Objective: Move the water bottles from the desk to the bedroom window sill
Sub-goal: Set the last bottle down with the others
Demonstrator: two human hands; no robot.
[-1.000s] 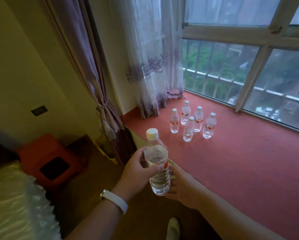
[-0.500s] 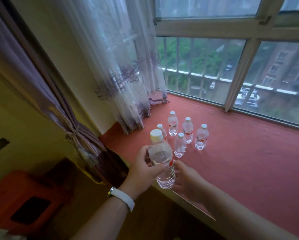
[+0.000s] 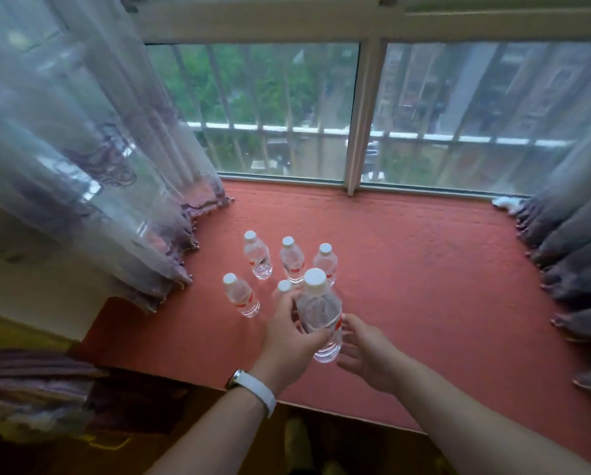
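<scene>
My left hand (image 3: 292, 341) grips a clear water bottle (image 3: 321, 313) with a white cap and red label, held upright above the red window sill (image 3: 424, 286). My right hand (image 3: 366, 351) is beside the bottle's lower right with fingers spread, touching or nearly touching it. Several matching bottles stand on the sill just beyond: one at the left (image 3: 241, 296), one at the back left (image 3: 257, 255), one at the back middle (image 3: 291, 260), one at the back right (image 3: 325, 260), and one (image 3: 283, 287) partly hidden behind my left hand.
A sheer curtain (image 3: 98, 166) hangs onto the sill at the left and a grey curtain (image 3: 574, 252) at the right. The window frame (image 3: 359, 132) and glass close the back. The sill's front edge (image 3: 338, 411) drops to the floor.
The view has swung right and closer to the sill. My hands and the held bottle have moved forward over the sill, close to the standing bottles.
</scene>
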